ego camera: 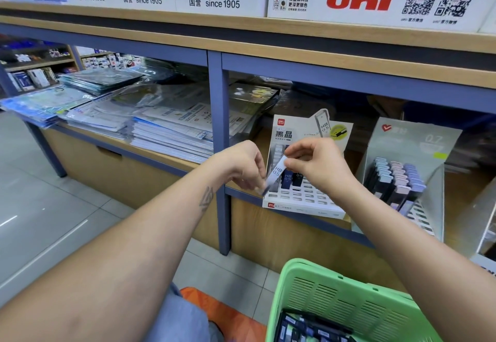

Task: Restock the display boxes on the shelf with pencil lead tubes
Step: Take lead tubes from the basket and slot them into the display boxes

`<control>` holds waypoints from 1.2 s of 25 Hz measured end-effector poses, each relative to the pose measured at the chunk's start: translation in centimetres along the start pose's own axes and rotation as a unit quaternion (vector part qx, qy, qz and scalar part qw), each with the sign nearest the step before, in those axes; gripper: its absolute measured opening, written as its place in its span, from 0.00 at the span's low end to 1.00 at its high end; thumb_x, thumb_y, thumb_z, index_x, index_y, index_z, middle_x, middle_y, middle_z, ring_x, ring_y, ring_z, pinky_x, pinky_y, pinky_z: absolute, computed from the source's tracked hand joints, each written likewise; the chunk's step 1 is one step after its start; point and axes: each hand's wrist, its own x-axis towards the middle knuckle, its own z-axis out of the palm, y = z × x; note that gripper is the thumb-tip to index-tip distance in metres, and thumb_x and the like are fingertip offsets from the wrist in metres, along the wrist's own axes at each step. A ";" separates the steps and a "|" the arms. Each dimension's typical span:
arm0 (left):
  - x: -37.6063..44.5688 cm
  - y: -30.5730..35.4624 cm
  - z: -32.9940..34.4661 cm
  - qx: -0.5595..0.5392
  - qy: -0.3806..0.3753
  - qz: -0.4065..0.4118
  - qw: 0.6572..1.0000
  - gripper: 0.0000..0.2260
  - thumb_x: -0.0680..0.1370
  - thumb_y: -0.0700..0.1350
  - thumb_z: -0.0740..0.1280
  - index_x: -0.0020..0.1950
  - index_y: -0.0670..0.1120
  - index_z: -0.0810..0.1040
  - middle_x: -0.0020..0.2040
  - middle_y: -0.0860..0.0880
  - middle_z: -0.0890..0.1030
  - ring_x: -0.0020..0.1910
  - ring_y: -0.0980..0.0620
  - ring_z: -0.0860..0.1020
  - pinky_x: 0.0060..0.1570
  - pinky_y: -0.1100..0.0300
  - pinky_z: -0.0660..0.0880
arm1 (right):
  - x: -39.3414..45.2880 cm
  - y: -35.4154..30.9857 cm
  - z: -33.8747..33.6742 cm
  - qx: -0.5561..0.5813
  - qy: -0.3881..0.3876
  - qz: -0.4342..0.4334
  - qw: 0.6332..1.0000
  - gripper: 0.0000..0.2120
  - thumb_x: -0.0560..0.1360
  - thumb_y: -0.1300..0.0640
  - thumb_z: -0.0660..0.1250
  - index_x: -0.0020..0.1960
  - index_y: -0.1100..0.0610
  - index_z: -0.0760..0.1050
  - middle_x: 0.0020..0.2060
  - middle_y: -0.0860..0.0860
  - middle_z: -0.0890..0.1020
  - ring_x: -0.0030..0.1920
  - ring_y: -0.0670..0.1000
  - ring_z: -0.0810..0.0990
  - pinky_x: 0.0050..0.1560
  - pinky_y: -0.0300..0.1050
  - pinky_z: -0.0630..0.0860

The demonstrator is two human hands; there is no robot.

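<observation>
The pencil lead tube (276, 173), white and marked HB 0.5, is held in the air in front of the left display box (303, 196), tilted with its upper end toward the right and its lower end toward the left. The right hand (314, 164) pinches the upper end between thumb and fingertips. The left hand (241, 165) has its fingers curled at the lower end; the contact itself is partly hidden, but it appears to pinch that end.

The display box stands on the lower shelf (290, 214) and carries a slotted white tray. A few tubes (288, 177) stand in its back rows; most front slots are vacant.

Procedure, as judged from this position:
1. Turn the tube upright, label facing forward, to match the tubes already seated.
2. Release the lower end so that one hand guides it alone.
3. Align the base over a vacant slot next to the seated tubes and lower it straight down. A skewed entry is likely to catch on the slot edge.
4. Fill back to front, so the hand does not knock seated tubes.

A second display box (397, 180), to the right, holds pastel-capped tubes and is nearly full at the back. The green basket (349, 298), near the person, holds further stock.
</observation>
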 end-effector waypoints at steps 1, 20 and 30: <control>0.3 -0.2 0.4 0.052 0.019 0.001 0.998 0.05 0.72 0.35 0.77 0.44 0.40 0.82 0.37 0.44 0.84 0.33 0.49 0.83 0.35 0.58 0.81 | -0.1 0.1 0.3 -0.052 0.006 -0.023 0.998 0.06 0.74 0.64 0.75 0.50 0.57 0.84 0.43 0.50 0.85 0.44 0.47 0.84 0.48 0.39 0.81; 1.8 -2.1 4.9 0.290 0.101 0.025 0.952 0.06 0.78 0.48 0.69 0.51 0.46 0.79 0.49 0.46 0.79 0.47 0.41 0.77 0.42 0.53 0.72 | -0.4 3.2 2.4 -0.267 -0.024 -0.168 0.949 0.11 0.78 0.62 0.67 0.58 0.55 0.85 0.51 0.50 0.82 0.54 0.56 0.80 0.52 0.55 0.79; -2.2 0.6 8.1 0.344 -0.145 0.058 0.926 0.10 0.79 0.47 0.68 0.41 0.43 0.79 0.35 0.47 0.83 0.35 0.46 0.83 0.39 0.52 0.83 | -11.9 8.1 -1.8 -0.254 -0.078 -0.062 0.962 0.10 0.75 0.63 0.66 0.49 0.51 0.83 0.46 0.45 0.83 0.49 0.49 0.82 0.49 0.47 0.78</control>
